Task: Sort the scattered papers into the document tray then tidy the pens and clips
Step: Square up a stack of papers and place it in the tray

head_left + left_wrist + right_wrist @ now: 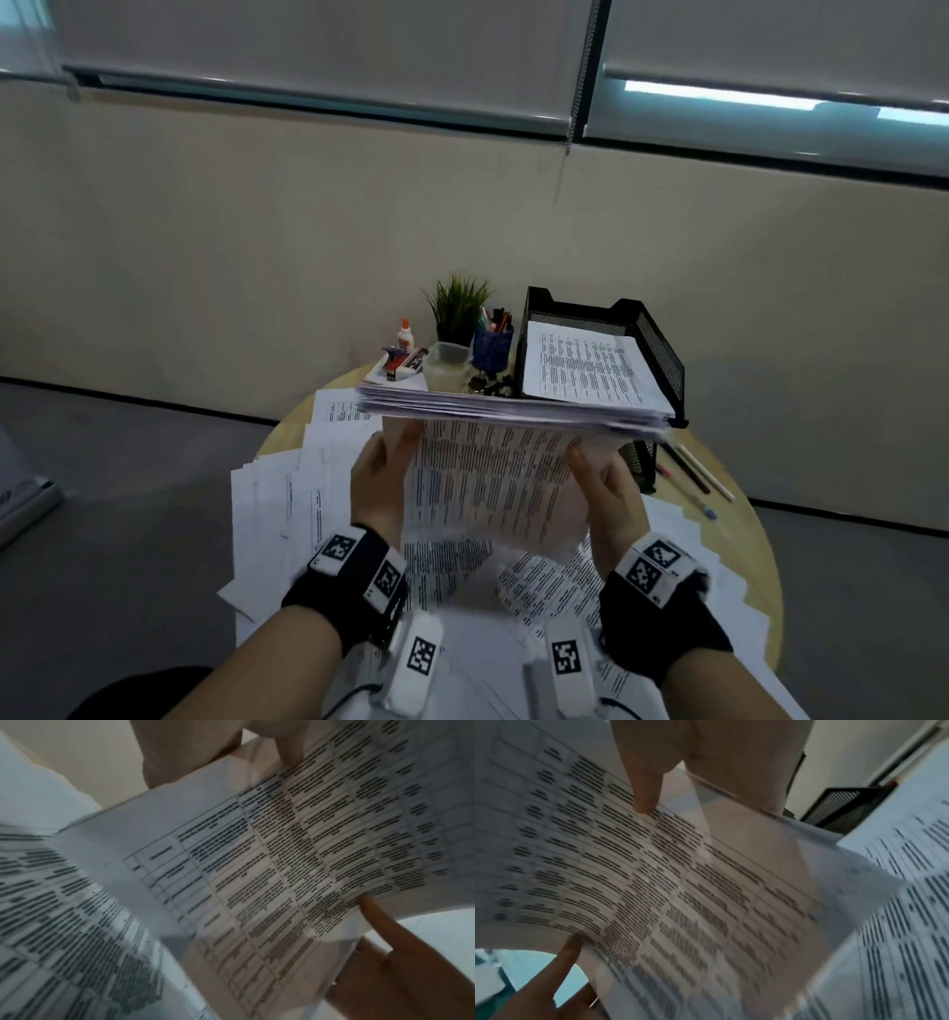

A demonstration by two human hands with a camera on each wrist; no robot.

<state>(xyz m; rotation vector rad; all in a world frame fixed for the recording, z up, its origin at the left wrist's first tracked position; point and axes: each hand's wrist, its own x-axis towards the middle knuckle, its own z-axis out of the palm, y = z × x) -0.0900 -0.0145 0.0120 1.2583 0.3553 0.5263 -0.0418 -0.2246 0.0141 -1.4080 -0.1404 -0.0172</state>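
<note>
Evidently midway: both hands, left hand and right hand, grip a paper stack before the document tray, with loose sheets, pens and clips left on the desk.

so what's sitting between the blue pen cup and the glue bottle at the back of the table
In the head view, a clear plastic container sits between the blue pen cup and glue bottle, with a potted plant just behind.

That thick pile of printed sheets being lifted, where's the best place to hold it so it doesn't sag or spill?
Probably as here: the thick stack of printed white paper sheets by its two short ends, left hand and right hand coming from opposite sides, fingers beneath. It is wide and floppy, and its lowest sheet already droops in the middle.
</note>
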